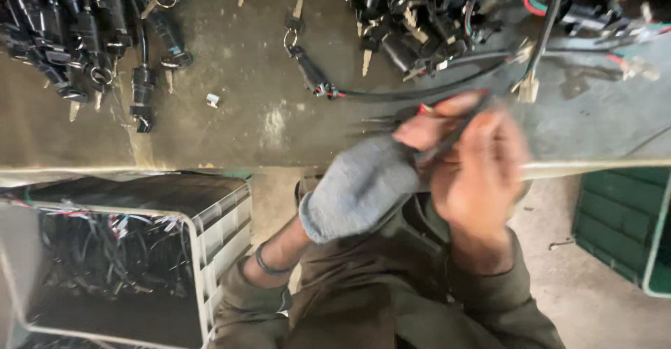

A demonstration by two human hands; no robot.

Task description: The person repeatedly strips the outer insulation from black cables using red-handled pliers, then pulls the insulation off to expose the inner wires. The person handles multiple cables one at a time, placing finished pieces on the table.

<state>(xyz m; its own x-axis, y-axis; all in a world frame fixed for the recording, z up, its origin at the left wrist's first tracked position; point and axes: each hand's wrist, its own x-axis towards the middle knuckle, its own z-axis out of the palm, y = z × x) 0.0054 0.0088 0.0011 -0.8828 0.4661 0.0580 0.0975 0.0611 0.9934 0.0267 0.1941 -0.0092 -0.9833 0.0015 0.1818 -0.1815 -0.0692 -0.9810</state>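
Gripping a black cable (454, 133) between them just above the bench edge (210, 166), the gloved left hand (363, 184) and bare right hand (479, 171) close around it, apparently mid-assembly, with keyed switch units (307, 69) lying beyond the knuckles, calling for steadier alignment.

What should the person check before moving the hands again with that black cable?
1. Black cable between both hands: ok, though blurred.
2. Left hand covered by a grey glove: ok; fingertips bare.
3. Right hand grip on the cable: cannot tell, motion blur.
4. Cable's far end lying on the workbench: ok, it trails toward the pile of ignition switches.
5. Small white part loose on the bench: ok, apart from the hands.
6. White crate of wired parts at the left: ok, below the bench edge.
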